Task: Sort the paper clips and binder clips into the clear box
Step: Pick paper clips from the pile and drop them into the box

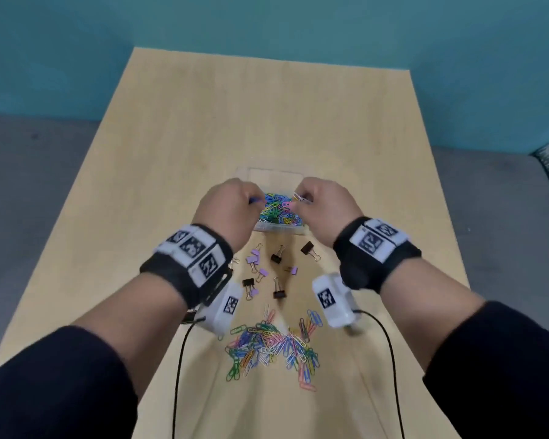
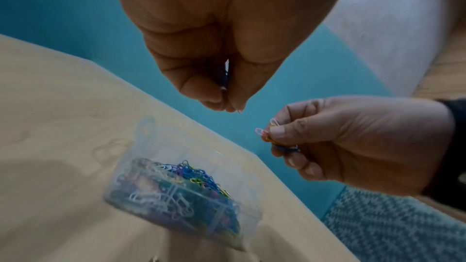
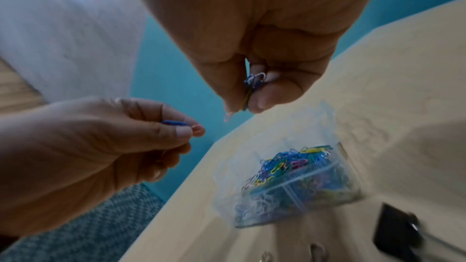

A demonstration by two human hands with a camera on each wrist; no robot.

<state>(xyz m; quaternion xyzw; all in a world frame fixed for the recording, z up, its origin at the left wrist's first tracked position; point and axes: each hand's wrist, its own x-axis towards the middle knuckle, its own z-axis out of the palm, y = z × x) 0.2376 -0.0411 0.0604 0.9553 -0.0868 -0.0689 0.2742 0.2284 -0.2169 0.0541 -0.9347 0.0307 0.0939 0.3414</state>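
A clear box half full of coloured paper clips sits mid-table, also seen in the left wrist view and the right wrist view. Both hands hover above it. My left hand pinches a few paper clips, blue and pink, between thumb and fingers. My right hand pinches a small bunch of paper clips. A loose pile of paper clips lies near the front edge. Black and purple binder clips are scattered between pile and box.
The wooden table stretches bare beyond the box to its far edge. A teal wall stands behind, grey floor on both sides. Camera cables trail from both wrists over the front of the table.
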